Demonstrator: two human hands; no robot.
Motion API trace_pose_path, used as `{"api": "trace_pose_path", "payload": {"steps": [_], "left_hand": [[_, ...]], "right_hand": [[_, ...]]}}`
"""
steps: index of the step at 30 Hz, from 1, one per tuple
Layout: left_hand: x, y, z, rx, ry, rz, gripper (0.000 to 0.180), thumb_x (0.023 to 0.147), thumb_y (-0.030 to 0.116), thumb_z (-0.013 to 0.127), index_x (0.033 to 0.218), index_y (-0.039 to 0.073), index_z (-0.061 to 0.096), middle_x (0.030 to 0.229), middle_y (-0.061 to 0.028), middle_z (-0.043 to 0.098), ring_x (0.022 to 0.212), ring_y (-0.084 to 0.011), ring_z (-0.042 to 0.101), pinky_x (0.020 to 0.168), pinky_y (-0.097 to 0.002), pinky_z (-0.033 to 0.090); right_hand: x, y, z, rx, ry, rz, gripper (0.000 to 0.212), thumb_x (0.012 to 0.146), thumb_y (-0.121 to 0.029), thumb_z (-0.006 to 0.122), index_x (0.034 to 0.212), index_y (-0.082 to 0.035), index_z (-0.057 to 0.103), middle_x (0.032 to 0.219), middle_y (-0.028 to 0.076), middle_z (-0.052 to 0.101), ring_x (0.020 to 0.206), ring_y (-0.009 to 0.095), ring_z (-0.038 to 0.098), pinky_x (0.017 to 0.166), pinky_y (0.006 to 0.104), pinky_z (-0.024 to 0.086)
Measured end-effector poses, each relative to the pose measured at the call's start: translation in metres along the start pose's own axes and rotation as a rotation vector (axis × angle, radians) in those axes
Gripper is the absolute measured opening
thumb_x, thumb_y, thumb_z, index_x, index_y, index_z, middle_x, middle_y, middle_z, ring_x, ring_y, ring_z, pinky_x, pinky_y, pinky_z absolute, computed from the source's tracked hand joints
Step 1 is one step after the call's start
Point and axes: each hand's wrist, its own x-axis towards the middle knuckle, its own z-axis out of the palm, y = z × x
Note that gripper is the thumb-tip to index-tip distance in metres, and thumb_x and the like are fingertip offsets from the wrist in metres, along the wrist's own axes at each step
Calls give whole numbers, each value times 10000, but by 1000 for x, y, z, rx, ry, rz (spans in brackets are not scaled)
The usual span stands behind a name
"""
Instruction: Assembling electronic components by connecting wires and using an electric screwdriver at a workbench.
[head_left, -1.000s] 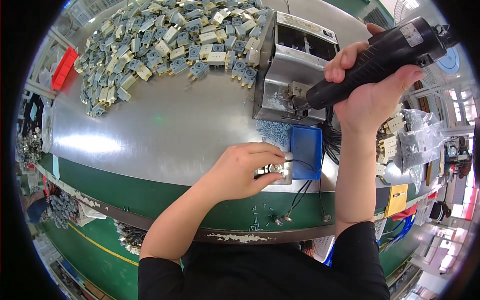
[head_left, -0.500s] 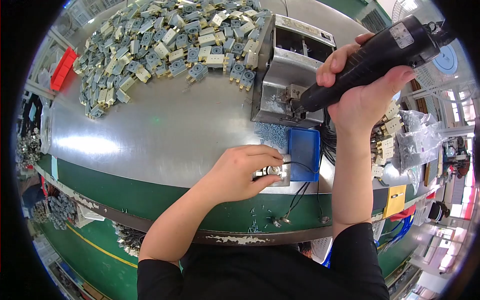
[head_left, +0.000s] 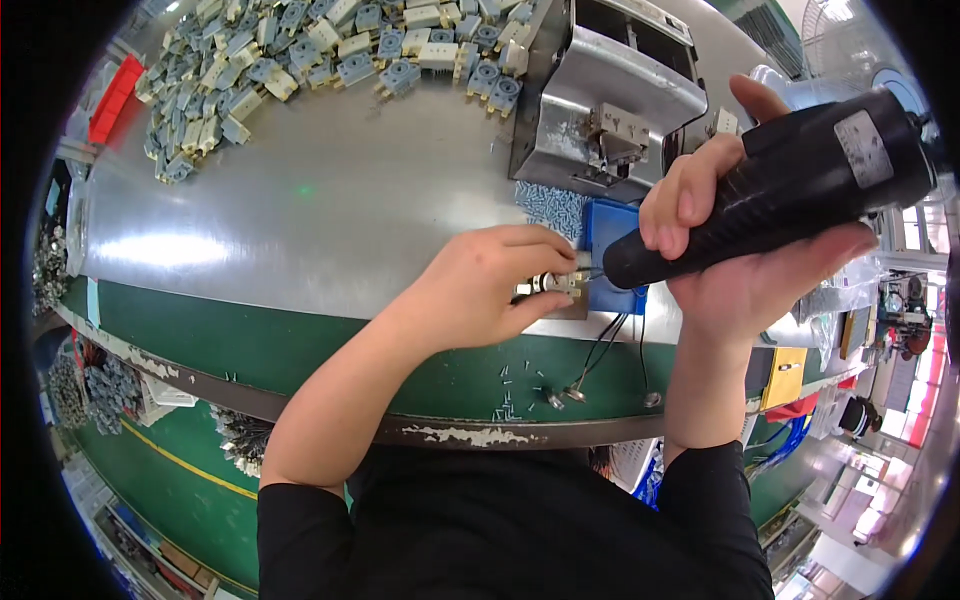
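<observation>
Between the thumb and fingers of my left hand [head_left: 490, 285] is a small cream-and-metal plug part [head_left: 560, 284], pinched at the blue tray's left edge. A metal plate shows partly beneath it. My right hand [head_left: 735, 220] is wrapped round a black electric screwdriver [head_left: 790, 180], tilted with its nose down to the left. The driver's bit is beside the plug part; whether it touches is hard to make out. Just behind my left hand lies a pile of small bluish screws [head_left: 552, 208]. Part of the blue tray [head_left: 630, 300] is hidden by the screwdriver's nose.
A metal screw feeder [head_left: 590, 85] stands behind the tray. Grey and cream plug parts [head_left: 400, 75] are heaped at the back left, near a red bin [head_left: 117, 98]. Loose screws and dark cables with round metal ends [head_left: 574, 394] lie on the green front edge. A yellow box [head_left: 785, 377] sits right.
My right hand has brought the screwdriver away from the screw feeder, down to the plug part at my left hand. The left hand keeps its pinch. The whole view has shifted.
</observation>
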Motion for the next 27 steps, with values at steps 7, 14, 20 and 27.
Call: {"api": "trace_pose_path", "payload": {"steps": [7,14,20,27], "left_hand": [[-3,0,2,-7,3,0,276,810,102,846,1043,7,732,1130,-137,739,980,-341,737,837,-399,592],[-4,2,3,-6,-12,-24,264,810,106,845,1029,15,730,1136,-120,742,981,-334,735,845,-399,590],[-4,2,2,0,-17,-25,266,814,110,840,1036,13,731,1137,-120,743,993,-334,736,850,-401,592],[-6,-1,3,30,15,-24,211,854,176,793,1020,53,750,1108,-63,747,960,-282,727,811,-385,592]], "right_hand": [[-15,8,8,-85,52,-2,1277,790,-1003,353,1533,36,326,725,68,539,526,182,542,524,332,476],[-18,10,7,-114,55,-7,1282,780,-1006,341,1520,41,336,725,74,546,539,188,557,534,338,481],[-23,14,10,-135,67,5,1228,763,-1013,374,1450,6,389,740,70,551,544,179,555,536,333,483],[-29,30,5,131,-132,-120,1069,737,-991,495,1266,-62,461,767,69,553,563,172,551,545,331,485]]}}
